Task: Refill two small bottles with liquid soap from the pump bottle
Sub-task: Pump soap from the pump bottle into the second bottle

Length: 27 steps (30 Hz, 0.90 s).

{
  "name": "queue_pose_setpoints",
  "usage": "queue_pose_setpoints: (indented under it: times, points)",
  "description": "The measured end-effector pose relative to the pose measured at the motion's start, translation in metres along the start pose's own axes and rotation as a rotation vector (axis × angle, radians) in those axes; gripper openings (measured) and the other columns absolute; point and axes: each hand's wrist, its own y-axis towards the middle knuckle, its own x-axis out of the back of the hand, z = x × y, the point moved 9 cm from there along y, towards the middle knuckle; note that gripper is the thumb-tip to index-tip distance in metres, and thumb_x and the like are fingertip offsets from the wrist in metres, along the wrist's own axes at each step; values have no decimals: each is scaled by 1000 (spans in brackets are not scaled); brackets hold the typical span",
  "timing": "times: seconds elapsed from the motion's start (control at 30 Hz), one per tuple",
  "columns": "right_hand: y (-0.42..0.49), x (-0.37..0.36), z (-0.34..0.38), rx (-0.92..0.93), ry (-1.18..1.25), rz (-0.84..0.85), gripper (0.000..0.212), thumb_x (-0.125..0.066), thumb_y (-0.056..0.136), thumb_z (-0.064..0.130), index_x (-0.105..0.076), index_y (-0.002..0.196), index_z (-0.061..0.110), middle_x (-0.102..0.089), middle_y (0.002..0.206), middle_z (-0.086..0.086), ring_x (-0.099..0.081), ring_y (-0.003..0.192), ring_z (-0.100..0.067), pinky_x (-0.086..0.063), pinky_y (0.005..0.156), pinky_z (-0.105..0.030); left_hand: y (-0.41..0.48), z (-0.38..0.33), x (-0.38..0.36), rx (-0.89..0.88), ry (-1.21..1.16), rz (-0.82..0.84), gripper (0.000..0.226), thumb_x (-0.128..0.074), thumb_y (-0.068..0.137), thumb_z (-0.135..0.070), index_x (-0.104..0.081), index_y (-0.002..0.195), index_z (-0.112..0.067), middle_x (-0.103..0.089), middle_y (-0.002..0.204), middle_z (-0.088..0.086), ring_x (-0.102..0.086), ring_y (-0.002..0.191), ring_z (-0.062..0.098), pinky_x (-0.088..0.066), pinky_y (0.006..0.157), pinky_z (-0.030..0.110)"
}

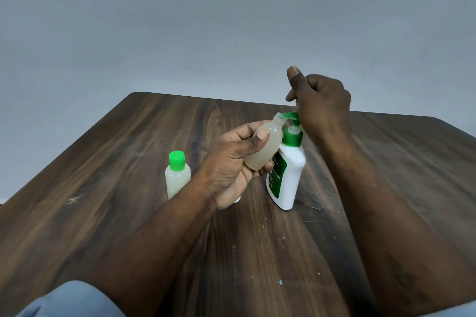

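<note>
Left hand (pixel 231 165) grips uncapped small bottle (pixel 268 153) — right hand (pixel 322 108), curled, presses pump bottle (pixel 289 177).

Before me lies a dark wooden table (pixel 103 175), its streaky grain marked with pale scuffs and specks. Beyond its far edge I see a plain grey wall (pixel 180 20), evenly lit.
</note>
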Motion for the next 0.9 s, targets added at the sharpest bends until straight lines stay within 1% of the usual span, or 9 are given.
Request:
queue_pose_setpoints:
  times: [0.13,0.23,0.4,0.5,0.57,0.63,0.7,0.8,0.9]
  points:
    - [-12,10,-15,-9,-3,7,62,-53,104,59,-71,71,9,-65,58,10,-57,55,-4,-44,60,-27,0,2,-1,-1,-11,5,44,-70,88,-24,-70,128,-7,-72,119,12,-64,97,21,-55,73,32]
    - [-25,8,-28,2,37,72,71,-46,102,67,-64,73,5,-64,65,-8,-56,59,-16,-46,59,-40,0,3,-2,-7,-29,11,39,-69,88,-23,-71,125,-8,-71,118,12,-65,93,19,-54,73,32]
    - [-43,10,-30,38,90,175,68,-42,97,76,-65,87,13,-67,64,2,-62,58,-13,-50,60,-36,1,1,2,-36,-27,-28,43,-68,90,-24,-69,129,-6,-71,115,9,-64,94,19,-55,72,30]
    - [-54,5,-35,37,79,292,57,-51,84,83,-63,101,29,-74,87,6,-69,72,-13,-54,62,-37,-1,-2,2,-61,-12,-44,47,-68,89,-23,-66,132,-5,-73,114,6,-65,94,16,-52,78,31]
    - [-61,1,-40,26,1,368,68,-60,74,86,-58,118,34,-70,103,10,-68,85,-7,-58,69,-32,-1,-3,1,-73,-28,-38,46,-69,88,-22,-66,131,-4,-74,114,7,-67,95,16,-51,82,33]
    - [-67,0,-38,37,-68,424,83,-75,69,80,-53,133,31,-66,113,14,-63,95,2,-52,73,-13,-1,-3,0,-78,-50,-29,48,-70,89,-19,-64,133,-1,-73,118,10,-66,102,21,-51,90,38]
    - [-74,-3,-38,45,-117,472,85,-87,71,66,-51,138,29,-62,120,19,-59,98,9,-43,73,-1,-1,-3,-2,-80,-47,-19,51,-69,89,-19,-61,137,-1,-72,121,10,-66,105,24,-53,89,41]
    - [-79,-6,-42,72,-198,476,64,-86,81,51,-52,134,36,-63,111,25,-59,101,10,-43,70,-5,-1,-1,-3,-79,-16,-11,50,-69,90,-20,-62,137,-4,-73,114,8,-68,95,19,-58,75,36]
    - [-79,-7,-47,65,-189,445,55,-84,84,47,-55,130,44,-69,103,26,-65,95,8,-51,77,-18,0,-1,0,-86,-9,-38,49,-70,88,-19,-64,134,-4,-73,108,9,-67,93,24,-57,79,41]
